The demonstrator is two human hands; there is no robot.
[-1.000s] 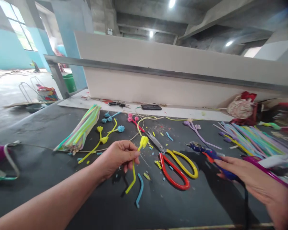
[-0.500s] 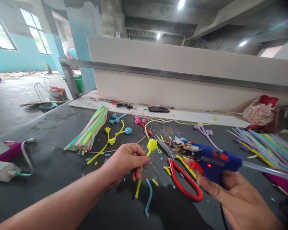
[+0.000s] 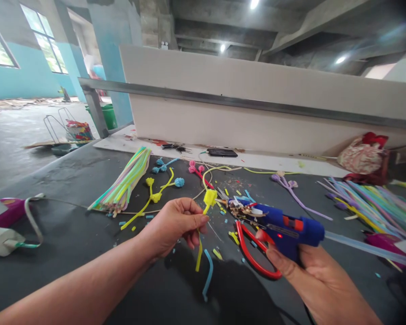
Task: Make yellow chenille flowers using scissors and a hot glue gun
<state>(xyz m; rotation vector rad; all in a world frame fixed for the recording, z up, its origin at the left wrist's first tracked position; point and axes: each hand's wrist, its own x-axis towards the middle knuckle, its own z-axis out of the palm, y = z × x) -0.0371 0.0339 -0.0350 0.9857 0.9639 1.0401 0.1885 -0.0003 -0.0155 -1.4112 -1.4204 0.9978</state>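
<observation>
My left hand (image 3: 186, 222) pinches the stem of a yellow pipe-cleaner flower (image 3: 210, 197), its bud pointing up and the stem hanging below my fingers. In my right hand (image 3: 320, 275) is a blue glue gun (image 3: 291, 228) with a red light on and a clear glue stick (image 3: 365, 248) out of its back. Its nozzle, crusted with scraps, is at the right side of the yellow bud; whether it touches I cannot tell. Red-handled scissors (image 3: 252, 259) lie under the gun, their blades partly hidden. A blue pipe-cleaner piece (image 3: 208, 275) rests below my left hand.
Pipe-cleaner bundles lie at left (image 3: 123, 180) and right (image 3: 375, 203). Yellow (image 3: 155, 197), blue (image 3: 160, 167), pink (image 3: 196, 168) and purple (image 3: 287, 183) flower pieces sit farther back, near a phone (image 3: 222, 152). Small clippings dot the dark table. A white panel (image 3: 223, 122) stands behind.
My right hand has brought the glue gun left, so its nozzle is now beside the yellow bud. My left hand still holds the flower, nearly in place.
</observation>
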